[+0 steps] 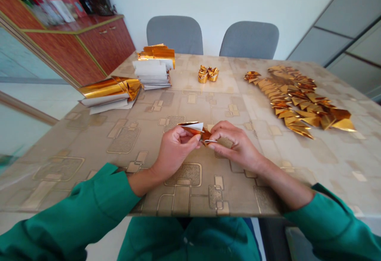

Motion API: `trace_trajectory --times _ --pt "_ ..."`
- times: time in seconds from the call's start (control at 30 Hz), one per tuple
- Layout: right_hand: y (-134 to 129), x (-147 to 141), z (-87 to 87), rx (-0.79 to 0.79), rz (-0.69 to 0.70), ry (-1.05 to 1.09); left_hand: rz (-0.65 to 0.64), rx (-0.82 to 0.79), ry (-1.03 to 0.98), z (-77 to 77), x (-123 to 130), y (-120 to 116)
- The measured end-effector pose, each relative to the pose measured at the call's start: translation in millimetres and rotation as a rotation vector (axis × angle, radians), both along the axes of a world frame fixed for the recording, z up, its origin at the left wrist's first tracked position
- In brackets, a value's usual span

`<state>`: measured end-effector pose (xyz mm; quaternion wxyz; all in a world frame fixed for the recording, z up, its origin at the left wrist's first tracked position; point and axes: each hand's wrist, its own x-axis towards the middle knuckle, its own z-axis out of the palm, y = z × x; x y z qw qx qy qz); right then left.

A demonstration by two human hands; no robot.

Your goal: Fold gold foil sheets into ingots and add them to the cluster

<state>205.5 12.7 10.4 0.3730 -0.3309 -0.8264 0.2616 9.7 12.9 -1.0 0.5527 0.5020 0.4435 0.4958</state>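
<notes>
A small piece of gold foil paper (192, 126), white on its back, is held just above the table in front of me, partly folded. My left hand (178, 145) pinches its left part between thumb and fingers. From the other side my right hand (233, 144) grips the folded right part, its thumb below and fingers on top. The fingers hide some of the folds. Straight ahead, two finished-looking gold foil ingot shapes (207, 74) stand side by side on the table.
At the far left are a stack of white-backed gold sheets (153, 74) and a curled gold sheet pile (110, 92). Many folded gold pieces (297, 98) spread over the right side of the patterned table (125, 189). Two grey chairs (175, 34) stand behind it, near a wooden cabinet (101, 42).
</notes>
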Motion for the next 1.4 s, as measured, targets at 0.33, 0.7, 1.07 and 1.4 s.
trace_trajectory --times 0.33,0.7,1.07,1.4 --pt "-1.4 -5.1 -4.4 -0.011 -0.076 0.042 -0.027 -0.056 -0.072 -0.7 1.1 -2.4" --pt "-1.0 -4.9 -5.7 -0.149 -0.170 0.136 -0.071 -0.112 -0.130 0.4 0.6 -2.8" --pt "-3.0 -8.8 -8.1 -0.208 -0.210 0.175 -0.085 -0.076 -0.115 -3.2 0.4 -3.8" --pt "-1.8 -8.3 -8.4 -0.223 -0.219 0.183 -0.136 -0.124 -0.113 -2.6 0.6 -2.6"
